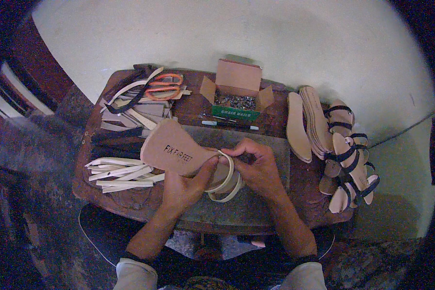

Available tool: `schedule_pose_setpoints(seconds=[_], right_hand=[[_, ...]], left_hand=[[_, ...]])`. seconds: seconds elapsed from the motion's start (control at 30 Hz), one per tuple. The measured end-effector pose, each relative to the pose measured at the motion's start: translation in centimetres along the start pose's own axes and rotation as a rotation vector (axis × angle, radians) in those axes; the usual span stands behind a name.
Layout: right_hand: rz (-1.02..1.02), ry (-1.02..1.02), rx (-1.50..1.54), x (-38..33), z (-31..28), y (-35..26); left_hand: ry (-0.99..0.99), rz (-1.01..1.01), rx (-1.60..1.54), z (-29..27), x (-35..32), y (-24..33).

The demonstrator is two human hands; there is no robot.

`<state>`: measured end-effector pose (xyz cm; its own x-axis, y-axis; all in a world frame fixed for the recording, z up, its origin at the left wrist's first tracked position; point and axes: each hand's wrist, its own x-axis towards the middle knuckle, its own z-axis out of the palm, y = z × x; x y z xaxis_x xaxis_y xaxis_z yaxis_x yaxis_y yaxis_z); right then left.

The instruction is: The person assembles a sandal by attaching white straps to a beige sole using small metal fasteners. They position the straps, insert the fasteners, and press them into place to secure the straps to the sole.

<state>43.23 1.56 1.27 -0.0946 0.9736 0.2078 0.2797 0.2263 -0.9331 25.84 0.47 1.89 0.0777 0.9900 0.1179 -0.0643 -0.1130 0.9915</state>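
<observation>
A tan sandal sole (pixel 171 147) lies tilted over the middle of a low wooden work table (pixel 198 108), its toe end pointing to the upper left. My left hand (pixel 184 186) grips the sole from below, thumb pressed on its heel end. My right hand (pixel 256 164) pinches a cream strap loop (pixel 225 180) that curves around the sole's heel end. Both hands meet at the strap.
Loose cream straps (pixel 121 172) lie at the left. Orange-handled scissors (pixel 163 86) and dark straps sit at the back left. An open cardboard box of nails (pixel 235 95) stands at the back. Stacked soles (pixel 307 121) and finished dark-strapped sandals (pixel 348 159) fill the right.
</observation>
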Motion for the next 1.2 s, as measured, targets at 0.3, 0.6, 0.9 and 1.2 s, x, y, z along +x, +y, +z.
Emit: schedule_pose_setpoints(seconds=[0.3, 0.6, 0.9, 1.2], right_hand=[[0.043, 0.008, 0.078, -0.1, 0.4, -0.6], [0.077, -0.023, 0.05, 0.2, 0.0, -1.0], [0.094, -0.097, 0.061, 0.7, -0.6, -1.0], [0.117, -0.144, 0.18, 0.7, -0.7, -0.7]], left_hand=[[-0.022, -0.009, -0.012, -0.1, 0.0, 0.4], [-0.038, -0.034, -0.014, -0.1, 0.4, 0.0], [-0.018, -0.121, -0.09, -0.1, 0.3, 0.0], [-0.052, -0.138, -0.102, -0.2, 0.5, 0.3]])
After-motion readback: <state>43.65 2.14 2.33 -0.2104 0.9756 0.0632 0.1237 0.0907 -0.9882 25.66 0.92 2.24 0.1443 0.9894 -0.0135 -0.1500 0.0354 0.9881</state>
